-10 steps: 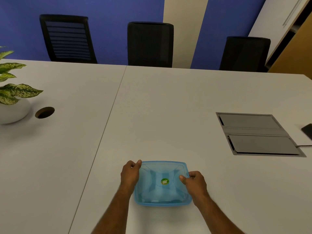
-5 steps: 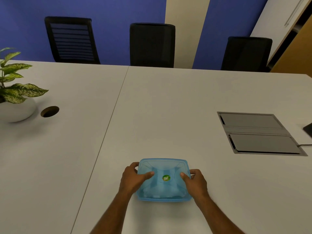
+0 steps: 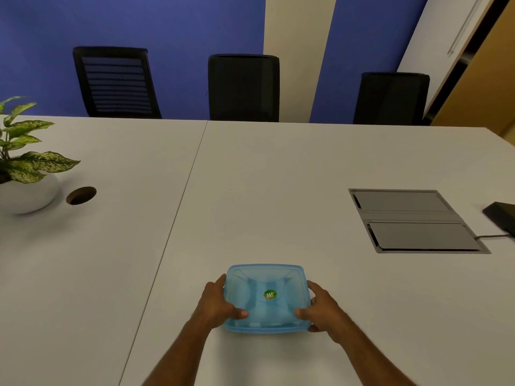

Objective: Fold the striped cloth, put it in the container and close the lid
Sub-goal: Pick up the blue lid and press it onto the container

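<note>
A square, translucent blue container [image 3: 267, 277] sits near the table's front edge with its blue lid [image 3: 250, 291] lying flat on top; a green round sticker [image 3: 270, 295] marks the lid's middle. My left hand [image 3: 216, 303] grips the container's left side with the thumb pressed on the lid near the front-left corner. My right hand [image 3: 323, 310] grips the right side, thumb on the lid near the front-right corner. The striped cloth is not clearly visible through the cloudy lid.
A white table [image 3: 250, 190] carries a potted plant [image 3: 25, 174] at far left, a round cable hole [image 3: 81, 195], a grey flap panel [image 3: 412, 218] at right and a black device [image 3: 501, 218] with a cable. Three black chairs [image 3: 243, 87] stand behind.
Both hands slid from the lid's far corners toward its near corners, thumbs now pressing on the front part of the lid. The container stayed in place.
</note>
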`<state>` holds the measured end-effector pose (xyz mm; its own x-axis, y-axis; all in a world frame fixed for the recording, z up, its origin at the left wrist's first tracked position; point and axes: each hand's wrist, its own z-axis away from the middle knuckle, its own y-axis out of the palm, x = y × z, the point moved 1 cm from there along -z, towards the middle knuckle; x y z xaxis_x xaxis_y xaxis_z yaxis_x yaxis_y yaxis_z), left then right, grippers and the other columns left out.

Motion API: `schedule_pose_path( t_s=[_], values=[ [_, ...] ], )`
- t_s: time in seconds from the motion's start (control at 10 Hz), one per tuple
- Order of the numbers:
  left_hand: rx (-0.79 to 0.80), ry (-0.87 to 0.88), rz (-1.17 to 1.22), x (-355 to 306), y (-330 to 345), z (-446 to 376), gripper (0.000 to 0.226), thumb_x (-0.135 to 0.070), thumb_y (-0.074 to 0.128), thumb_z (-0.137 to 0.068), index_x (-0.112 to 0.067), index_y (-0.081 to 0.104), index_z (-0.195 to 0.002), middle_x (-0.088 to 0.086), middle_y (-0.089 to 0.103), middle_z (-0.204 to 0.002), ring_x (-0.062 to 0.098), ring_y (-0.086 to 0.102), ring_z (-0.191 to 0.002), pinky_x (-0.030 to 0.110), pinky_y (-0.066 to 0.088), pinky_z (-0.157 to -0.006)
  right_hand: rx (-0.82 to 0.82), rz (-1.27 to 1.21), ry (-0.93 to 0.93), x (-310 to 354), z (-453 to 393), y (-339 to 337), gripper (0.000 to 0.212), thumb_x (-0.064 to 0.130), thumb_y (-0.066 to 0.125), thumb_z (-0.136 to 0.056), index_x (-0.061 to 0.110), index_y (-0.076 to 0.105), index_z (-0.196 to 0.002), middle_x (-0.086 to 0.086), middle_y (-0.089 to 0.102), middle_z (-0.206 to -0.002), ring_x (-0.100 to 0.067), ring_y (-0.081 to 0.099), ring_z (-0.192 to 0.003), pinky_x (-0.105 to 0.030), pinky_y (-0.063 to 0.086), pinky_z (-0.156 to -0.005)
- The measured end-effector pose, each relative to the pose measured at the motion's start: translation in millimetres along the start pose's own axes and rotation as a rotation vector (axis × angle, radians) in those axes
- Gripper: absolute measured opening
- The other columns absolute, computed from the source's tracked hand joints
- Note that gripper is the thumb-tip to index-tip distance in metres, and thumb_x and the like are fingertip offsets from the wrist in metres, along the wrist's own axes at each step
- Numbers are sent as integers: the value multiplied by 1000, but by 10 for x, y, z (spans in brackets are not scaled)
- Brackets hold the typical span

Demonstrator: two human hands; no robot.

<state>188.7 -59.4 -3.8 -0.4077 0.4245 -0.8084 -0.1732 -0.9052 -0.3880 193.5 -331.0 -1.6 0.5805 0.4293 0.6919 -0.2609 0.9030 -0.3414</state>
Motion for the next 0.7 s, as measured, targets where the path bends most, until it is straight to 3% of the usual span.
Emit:
schedule_pose_path(
  t_s=[0.2, 0.3, 0.4, 0.5, 0.6, 0.7],
  values=[
    [-56, 10, -65, -12, 51, 49, 71, -13, 96, -47, -12, 64, -110, 3, 69, -100, 20, 65, -92, 33, 59, -73, -77, 14, -23, -9, 37, 49, 90, 2, 76, -75, 25, 33, -151, -11, 59, -104, -32, 64, -100, -45, 61, -73],
    [-96, -3, -149, -51, 79, 92, 68, -19, 96, -51, -17, 58, -108, -6, 58, -95, 17, 59, -90, 26, 55, -69, -106, 87, -28, -17, 30, 61, 90, 9, 78, -77, 22, 31, -152, -14, 57, -120, -33, 61, -108, -48, 61, -78],
    [-135, -4, -324, -72, 110, 155, 84, -36, 90, -59, -20, 48, -129, 3, 49, -120, 21, 52, -110, 33, 53, -87, -138, 236, -65, -55, 60, 42, 91, 27, 80, -77, 17, 29, -151, -15, 54, -133, -31, 58, -117, -43, 56, -91],
    [-194, 31, -602, -108, 152, 273, 101, -55, 76, -70, -23, 24, -150, 2, 31, -148, 23, 36, -131, 37, 47, -96, -269, 345, -124, -75, 172, -9, 87, 44, 77, -77, 16, 35, -147, -12, 49, -136, -26, 55, -122, -34, 47, -97],
    [-282, 189, -810, -113, 168, 341, 96, -64, 61, -79, -24, 17, -154, -1, 23, -157, 21, 27, -139, 35, 40, -104, -432, 234, -270, 31, 370, -67, 58, 40, 76, -80, 18, 55, -130, -8, 59, -125, -22, 62, -104, -34, 51, -89],
    [-343, 347, -821, -245, 140, 443, 92, -75, 46, -81, -23, 24, -154, -1, 31, -157, 20, 27, -143, 37, 32, -112, -529, -53, -493, 421, 728, -244, 18, 22, 79, -80, 25, 70, -96, -3, 72, -101, -21, 67, -80, -29, 53, -73]
  ],
)
